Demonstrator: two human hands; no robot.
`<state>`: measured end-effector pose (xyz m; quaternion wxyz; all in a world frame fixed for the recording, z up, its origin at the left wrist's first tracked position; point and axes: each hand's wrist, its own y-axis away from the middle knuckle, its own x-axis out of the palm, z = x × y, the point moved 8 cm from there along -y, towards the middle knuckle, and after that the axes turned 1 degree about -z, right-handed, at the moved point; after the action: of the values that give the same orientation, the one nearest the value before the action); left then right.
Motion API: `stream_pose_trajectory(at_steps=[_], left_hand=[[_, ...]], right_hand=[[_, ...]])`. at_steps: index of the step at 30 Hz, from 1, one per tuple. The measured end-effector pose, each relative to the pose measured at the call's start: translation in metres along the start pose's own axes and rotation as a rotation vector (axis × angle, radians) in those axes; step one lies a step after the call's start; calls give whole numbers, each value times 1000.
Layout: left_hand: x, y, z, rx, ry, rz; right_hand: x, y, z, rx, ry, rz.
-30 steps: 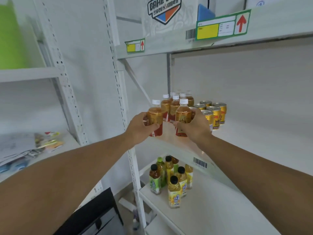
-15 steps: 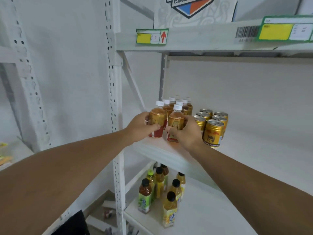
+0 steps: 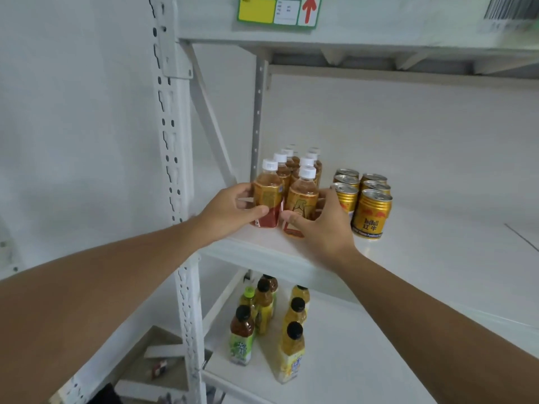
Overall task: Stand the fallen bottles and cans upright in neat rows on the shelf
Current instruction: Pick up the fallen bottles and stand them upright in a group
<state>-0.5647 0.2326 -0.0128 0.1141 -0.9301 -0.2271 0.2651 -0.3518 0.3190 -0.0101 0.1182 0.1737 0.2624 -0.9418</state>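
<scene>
A person steadies two tea bottles at the front left corner of a shelf (image 3: 423,258).

The left hand (image 3: 230,209) wraps around the left bottle (image 3: 267,196); the right hand (image 3: 323,225) curls around the right bottle (image 3: 302,199), seemingly gripping it. Both stand upright, heading two rows, with gold cans (image 3: 372,212) just beside them.

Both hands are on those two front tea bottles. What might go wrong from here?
The front bottles stand close to the shelf edge, so a pull toward the person might drop one. The right hand sits right beside the gold cans; a careless sweep may topple them. Pushing back hard could knock over the rows behind.
</scene>
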Motion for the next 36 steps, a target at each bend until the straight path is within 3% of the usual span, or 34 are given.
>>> stream_pose_trajectory(at_steps=[17,36], left_hand=[[16,-9,14,-24,-73,194],[21,-10,17,17,-344,98]], right_hand=[[15,-4,-2,-33,270,49],[16,-7,-9,4,282,69]])
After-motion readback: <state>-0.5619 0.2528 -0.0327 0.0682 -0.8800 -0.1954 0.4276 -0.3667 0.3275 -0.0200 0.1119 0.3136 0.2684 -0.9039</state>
